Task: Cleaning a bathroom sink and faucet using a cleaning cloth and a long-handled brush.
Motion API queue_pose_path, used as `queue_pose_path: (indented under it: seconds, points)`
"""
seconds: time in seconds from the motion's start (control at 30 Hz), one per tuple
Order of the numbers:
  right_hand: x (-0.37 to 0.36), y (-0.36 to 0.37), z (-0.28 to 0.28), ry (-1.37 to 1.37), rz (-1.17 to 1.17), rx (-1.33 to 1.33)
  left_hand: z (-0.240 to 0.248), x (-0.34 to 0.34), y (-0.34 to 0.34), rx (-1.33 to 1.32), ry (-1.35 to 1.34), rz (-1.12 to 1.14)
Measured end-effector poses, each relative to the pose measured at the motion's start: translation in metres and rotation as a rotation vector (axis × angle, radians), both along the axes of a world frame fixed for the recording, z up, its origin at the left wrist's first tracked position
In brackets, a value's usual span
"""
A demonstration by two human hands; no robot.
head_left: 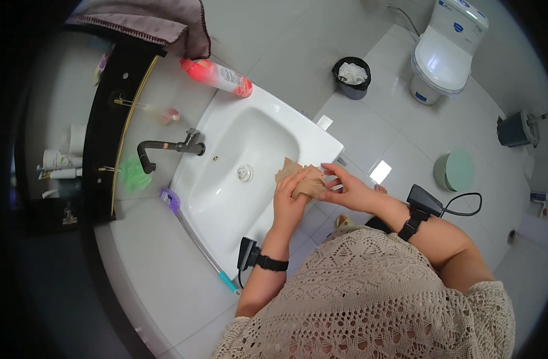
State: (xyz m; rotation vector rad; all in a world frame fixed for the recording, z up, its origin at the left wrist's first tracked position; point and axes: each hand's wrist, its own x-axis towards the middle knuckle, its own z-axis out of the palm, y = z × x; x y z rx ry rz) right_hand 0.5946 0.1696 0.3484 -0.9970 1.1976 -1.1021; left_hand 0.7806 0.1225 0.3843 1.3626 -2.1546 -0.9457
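Crumpled brown paper (311,183), which looks like paper towel, is bunched over the near right edge of the white washbasin (274,105). My left hand (288,196) lies on the paper with its fingers closed over it. On the other side is my right hand (350,190), its thumb and fingers spread, their tips at or just beside the paper's edge. Whether those tips touch it is hard to tell. Inside the basin sits a round drain plug (244,173). A dark bronze tap (172,147) stands at the basin's left side.
A red-and-white bottle (217,78) lies across the basin's far corner. A purple-headed brush (170,200) with a teal handle end leans along the left edge. On the floor beyond are a lined bin (350,84), a toilet (444,60) and a green basin (456,170).
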Motion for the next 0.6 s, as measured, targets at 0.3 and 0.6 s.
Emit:
queue_pose_path:
  seconds: [0.3,0.6]
  points:
    - [-0.02,-0.035,0.075,0.149,0.371,0.077,0.045,0.038,0.004,-0.09,0.249,0.169]
    - [-0.022,-0.089,0.152,0.306,0.258,-0.615,0.078,0.089,-0.002,0.198,0.212,0.251]
